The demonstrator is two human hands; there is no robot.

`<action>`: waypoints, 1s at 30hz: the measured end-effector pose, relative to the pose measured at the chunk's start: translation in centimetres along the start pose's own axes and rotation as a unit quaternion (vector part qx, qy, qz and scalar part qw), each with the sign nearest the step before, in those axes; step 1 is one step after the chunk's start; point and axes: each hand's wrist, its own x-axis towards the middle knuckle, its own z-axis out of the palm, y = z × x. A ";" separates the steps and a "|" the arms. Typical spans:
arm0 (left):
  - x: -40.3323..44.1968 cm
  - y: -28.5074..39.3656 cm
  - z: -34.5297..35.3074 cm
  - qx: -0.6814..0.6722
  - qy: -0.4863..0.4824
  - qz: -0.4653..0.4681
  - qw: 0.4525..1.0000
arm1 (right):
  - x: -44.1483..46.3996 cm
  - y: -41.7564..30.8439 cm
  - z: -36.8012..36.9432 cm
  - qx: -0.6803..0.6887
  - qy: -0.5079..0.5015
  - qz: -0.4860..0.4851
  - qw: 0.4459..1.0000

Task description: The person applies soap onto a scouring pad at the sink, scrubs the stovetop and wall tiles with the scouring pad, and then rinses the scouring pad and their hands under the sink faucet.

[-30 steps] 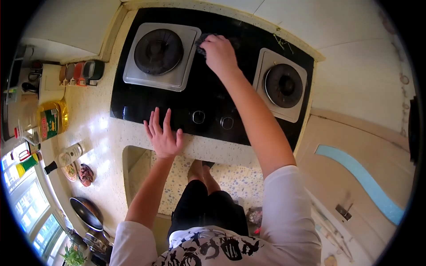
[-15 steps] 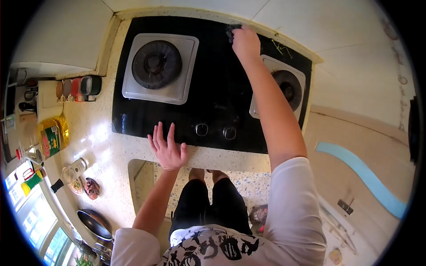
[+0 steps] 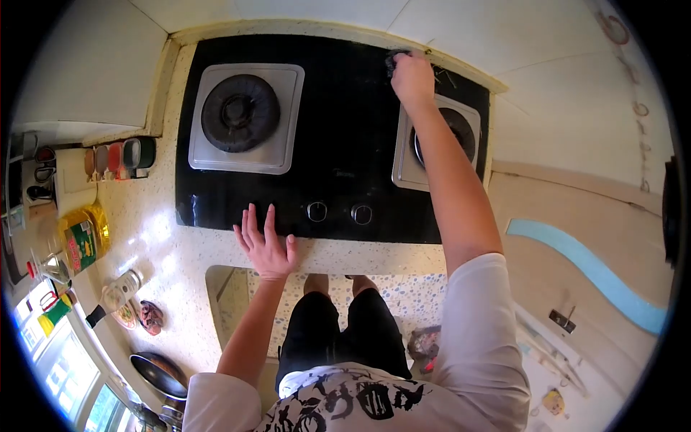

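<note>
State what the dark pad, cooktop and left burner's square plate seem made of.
Dark pad: possibly metal wool, matte, from its rough texture; too small to settle. Cooktop: likely glass, black and glossy, showing reflections. Square plate: probably stainless steel, satin, given its silvery-grey sheen.

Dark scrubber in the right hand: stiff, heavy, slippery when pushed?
Dark scrubber probably squashes, judging by its ragged, mesh-like look. Likely light, being smaller than the right hand holding it. May slide easily, since the black cooktop beneath looks glossy.
</note>
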 end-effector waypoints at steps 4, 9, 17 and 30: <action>0.0 0.1 0.0 0.005 -0.003 0.002 1.000 | -0.2 -0.2 -1.8 0.003 0.116 -0.167 0.979; -0.1 0.1 0.1 0.005 -0.005 0.000 1.000 | 1.6 1.3 -3.1 -0.069 0.121 -0.183 0.973; 0.0 0.2 0.1 0.008 0.000 -0.001 1.000 | 1.0 9.0 -3.7 -0.044 0.001 -0.047 0.998; -0.3 -0.1 0.5 0.044 0.029 0.005 0.999 | -3.1 25.2 -7.0 0.159 0.060 0.019 0.985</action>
